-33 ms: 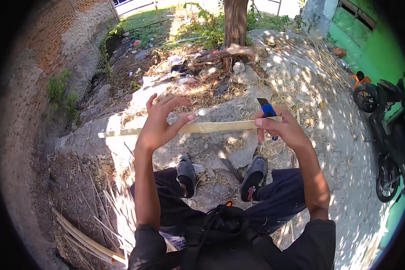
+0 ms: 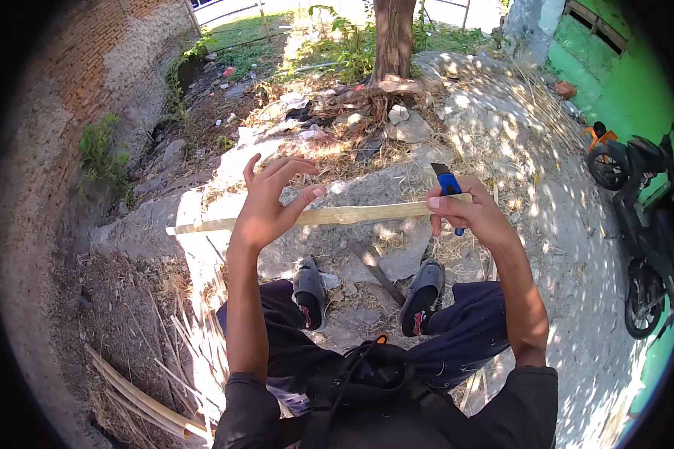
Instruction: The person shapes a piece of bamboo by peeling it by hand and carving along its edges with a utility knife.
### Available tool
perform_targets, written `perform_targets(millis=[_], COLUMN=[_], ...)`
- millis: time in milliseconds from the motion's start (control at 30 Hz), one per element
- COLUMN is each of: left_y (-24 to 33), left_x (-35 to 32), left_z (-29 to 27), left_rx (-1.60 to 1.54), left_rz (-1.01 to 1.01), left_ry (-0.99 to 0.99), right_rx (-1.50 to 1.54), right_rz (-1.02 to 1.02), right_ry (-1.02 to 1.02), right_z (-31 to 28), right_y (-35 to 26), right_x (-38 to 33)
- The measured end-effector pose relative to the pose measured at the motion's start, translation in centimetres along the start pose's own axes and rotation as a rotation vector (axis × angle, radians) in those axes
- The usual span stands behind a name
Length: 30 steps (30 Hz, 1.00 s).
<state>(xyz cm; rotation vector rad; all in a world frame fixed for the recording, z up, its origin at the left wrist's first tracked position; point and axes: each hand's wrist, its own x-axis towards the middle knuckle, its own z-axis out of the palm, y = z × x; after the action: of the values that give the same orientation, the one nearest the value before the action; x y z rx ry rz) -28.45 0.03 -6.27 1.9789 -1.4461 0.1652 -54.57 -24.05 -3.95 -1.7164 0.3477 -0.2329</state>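
A long flat pale strip (image 2: pixel 352 215), which looks like split bamboo, lies crosswise in front of me. My right hand (image 2: pixel 468 209) pinches its right end between thumb and fingers. The same hand also grips a blue utility knife (image 2: pixel 448 183), its dark blade out and pointing away from me. My left hand (image 2: pixel 272 198) is open over the left part of the strip, thumb and fingers apart and curved. The strip passes behind that hand, so whether the palm touches it is hidden. Its far left end sticks out past my wrist.
Between my feet a long dark blade (image 2: pixel 378 273), like a machete, lies on the ground. Thin cut strips (image 2: pixel 198 337) and bamboo poles (image 2: pixel 138 400) lie at lower left. A tree trunk (image 2: pixel 392 41) stands ahead, a motorcycle (image 2: pixel 640 224) by the green wall at right.
Almost nothing differs. The strip's left end sits slightly lower and the knife is tilted a little; both hands keep their hold and pose.
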Motion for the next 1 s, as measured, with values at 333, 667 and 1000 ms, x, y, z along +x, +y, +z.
perform_targets(millis=[333,667,1000], left_y=[0.8,1.9,0.9], left_x=[-0.9,1.5,2.4], left_z=[1.6,5.0,1.8], left_rx=[-0.839,-1.522,-1.586], left_rz=[-0.313,-0.277,-0.349], left_ry=[0.324,-0.005,0.034], right_rx=[0.209,0.247,-0.176], right_rz=[-0.068,0.048,0.309], right_ry=[0.203,-0.079,0.049], right_z=[4.2,11.5,0.4], right_y=[0.6,4.0,16.7], right_x=[1.1,3.0,11.2])
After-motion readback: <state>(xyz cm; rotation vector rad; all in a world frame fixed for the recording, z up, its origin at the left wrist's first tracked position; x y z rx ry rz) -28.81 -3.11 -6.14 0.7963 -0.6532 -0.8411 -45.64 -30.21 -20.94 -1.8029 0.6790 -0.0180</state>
